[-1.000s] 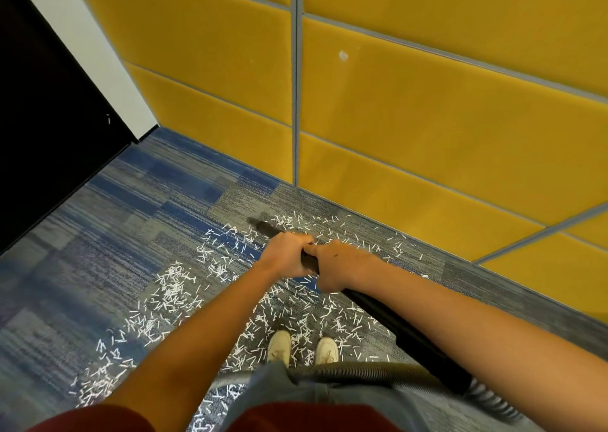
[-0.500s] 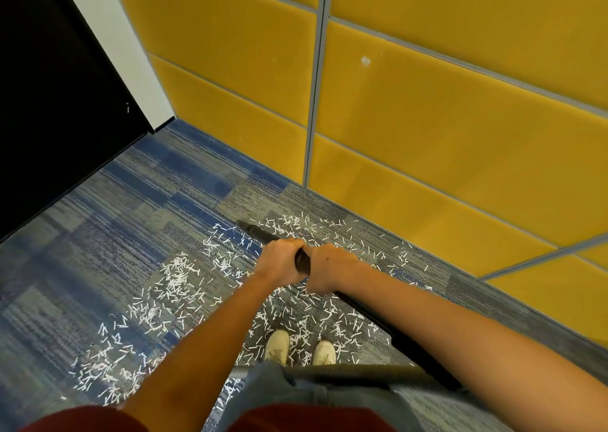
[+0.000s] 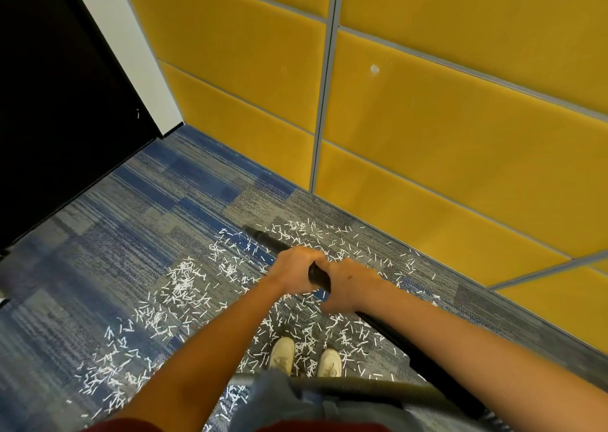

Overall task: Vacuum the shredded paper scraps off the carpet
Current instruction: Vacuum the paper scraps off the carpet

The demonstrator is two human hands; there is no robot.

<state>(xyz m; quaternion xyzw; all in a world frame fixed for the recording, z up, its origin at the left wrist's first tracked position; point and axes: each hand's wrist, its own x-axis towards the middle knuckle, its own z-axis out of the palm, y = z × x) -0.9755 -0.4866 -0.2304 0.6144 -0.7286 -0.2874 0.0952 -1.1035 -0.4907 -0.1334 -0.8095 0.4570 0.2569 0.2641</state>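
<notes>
White shredded paper scraps (image 3: 184,287) lie scattered over the blue and grey carpet (image 3: 108,227), from the lower left up to the yellow wall. A black vacuum tube (image 3: 268,239) slants from lower right to upper left, its tip resting among the scraps near the wall. My left hand (image 3: 292,272) grips the tube in front, and my right hand (image 3: 348,285) grips it just behind, the two hands nearly touching. The tube's lower stretch runs beneath my right forearm.
Yellow padded wall panels (image 3: 427,129) close off the far side. A dark door (image 3: 56,102) with a white frame stands at the left. My two pale shoes (image 3: 283,354) stand among scraps. A grey ribbed hose (image 3: 362,384) crosses in front of my body.
The tube's tip has slid leftward over the scraps along the wall, with both hands still gripping it. The view has shifted, so the wall and door sit further right.
</notes>
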